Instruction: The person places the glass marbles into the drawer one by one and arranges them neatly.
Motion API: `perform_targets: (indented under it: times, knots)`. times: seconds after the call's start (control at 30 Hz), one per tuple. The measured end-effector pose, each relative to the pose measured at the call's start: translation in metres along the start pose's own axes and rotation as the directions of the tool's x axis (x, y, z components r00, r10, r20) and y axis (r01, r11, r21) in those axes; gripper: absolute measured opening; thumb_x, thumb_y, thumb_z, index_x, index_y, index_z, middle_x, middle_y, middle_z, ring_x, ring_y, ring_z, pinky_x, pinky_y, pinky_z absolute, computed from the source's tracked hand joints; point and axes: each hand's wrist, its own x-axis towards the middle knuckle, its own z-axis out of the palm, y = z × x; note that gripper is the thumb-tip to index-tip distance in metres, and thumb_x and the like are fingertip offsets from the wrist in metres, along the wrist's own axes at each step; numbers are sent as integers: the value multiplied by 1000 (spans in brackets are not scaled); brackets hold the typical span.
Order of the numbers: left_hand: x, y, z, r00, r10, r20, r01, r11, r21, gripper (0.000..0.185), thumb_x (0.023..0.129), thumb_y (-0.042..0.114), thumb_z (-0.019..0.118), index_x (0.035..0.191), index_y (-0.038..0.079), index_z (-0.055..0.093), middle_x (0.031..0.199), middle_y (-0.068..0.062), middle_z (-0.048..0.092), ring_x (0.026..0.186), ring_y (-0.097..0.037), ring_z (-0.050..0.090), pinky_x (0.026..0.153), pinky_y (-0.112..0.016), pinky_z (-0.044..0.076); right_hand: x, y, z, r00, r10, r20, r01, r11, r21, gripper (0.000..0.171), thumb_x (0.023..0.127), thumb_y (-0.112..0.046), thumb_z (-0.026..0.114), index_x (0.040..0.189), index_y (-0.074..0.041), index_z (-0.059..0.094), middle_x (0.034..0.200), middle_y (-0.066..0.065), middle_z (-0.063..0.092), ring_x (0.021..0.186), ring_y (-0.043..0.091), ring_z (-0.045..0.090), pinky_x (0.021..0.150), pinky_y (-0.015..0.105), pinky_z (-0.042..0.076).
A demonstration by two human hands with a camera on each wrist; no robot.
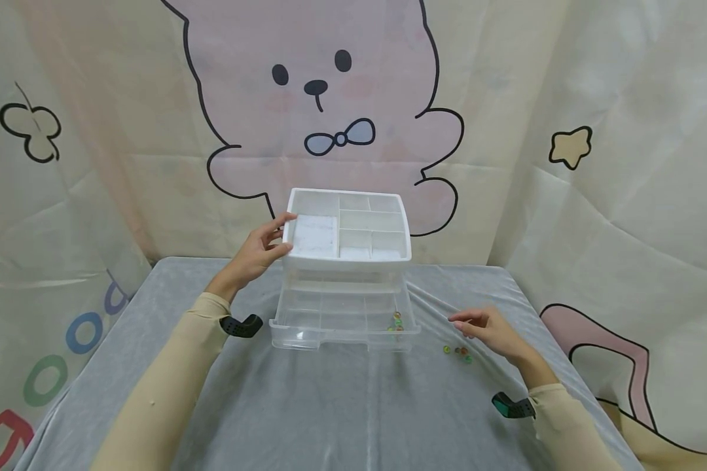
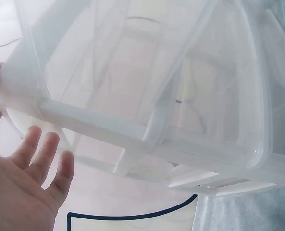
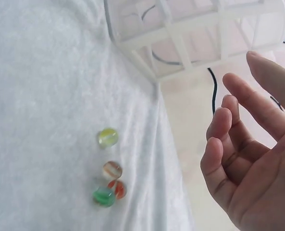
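Note:
A white plastic storage box (image 1: 347,260) with a divided top tray stands on the table, its clear lower drawer (image 1: 344,339) pulled out toward me. My left hand (image 1: 260,247) grips the left rim of the top, and in the left wrist view three fingers (image 2: 50,149) hang free beside the wall. Several marbles (image 1: 397,320) lie in the drawer's right front compartment. Right of the box my right hand (image 1: 488,330) hovers with loosely bent fingers and nothing held. Beneath it rest several glass marbles, among them a yellow marble (image 3: 108,137) and a green marble (image 3: 104,197).
A grey cloth (image 1: 330,418) with folds covers the table. Behind the table hangs a printed backdrop (image 1: 377,163) with a bear, and similar curtains (image 1: 618,222) close in the sides.

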Motion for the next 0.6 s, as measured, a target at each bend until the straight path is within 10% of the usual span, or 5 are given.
perform_targets:
  times: [0.6]
  knots:
    - [-1,-1,0,1000,12,10,-12,1000,17,59,103,9,55,158,12,34,169,-7,22,150,-39,33,92,-14,45,-22,56,-4,990,135,49,-135,991,2,33,99,-14,65,121,11,68,114,20,73,72,6,59,64,27,51]
